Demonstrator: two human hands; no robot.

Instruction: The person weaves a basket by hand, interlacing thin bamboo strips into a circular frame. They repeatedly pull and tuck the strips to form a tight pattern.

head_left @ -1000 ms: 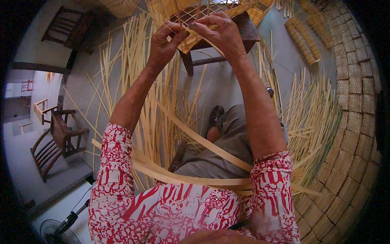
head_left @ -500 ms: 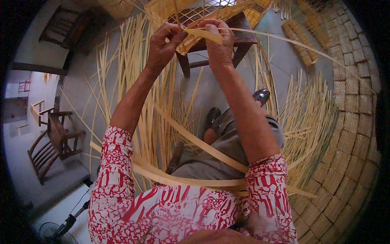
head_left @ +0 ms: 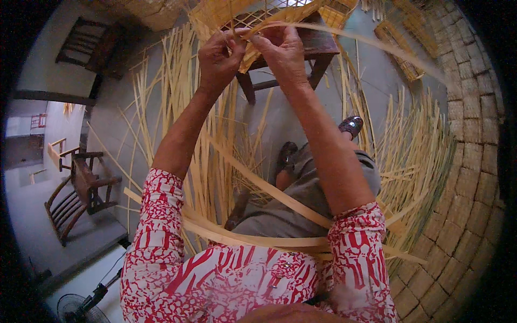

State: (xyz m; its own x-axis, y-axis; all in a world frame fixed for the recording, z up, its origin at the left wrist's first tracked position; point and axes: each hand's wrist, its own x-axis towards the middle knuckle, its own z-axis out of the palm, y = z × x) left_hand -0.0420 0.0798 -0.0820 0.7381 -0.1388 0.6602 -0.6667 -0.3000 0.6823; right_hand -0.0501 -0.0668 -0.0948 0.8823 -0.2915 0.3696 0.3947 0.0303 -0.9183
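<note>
My left hand (head_left: 219,59) is closed, finger and thumb pinched on the woven bamboo piece (head_left: 247,58) at the top centre, which has an open lattice and upright strips. Just to its right, my right hand (head_left: 283,56) bends its fingers round a pale bamboo strip at the weave's edge; its fingertips are partly hidden. A long thin strip (head_left: 366,40) arcs from there toward the right, blurred. The piece rests over a dark wooden stool (head_left: 318,43). Wide flat strips (head_left: 258,183) lie across my lap.
Long loose bamboo strips (head_left: 409,151) spread over the grey floor on both sides. At right are narrow woven pieces (head_left: 393,51) and rows of bundled straw-coloured blocks (head_left: 468,129). Dark wooden chairs (head_left: 86,183) stand at left, a black fan (head_left: 81,307) at lower left.
A long thin strip has swung out to the right. My right hand has shifted leftward since a second ago, its fingers re-placed at the weave. My right shoe has come into view beside my forearm.
</note>
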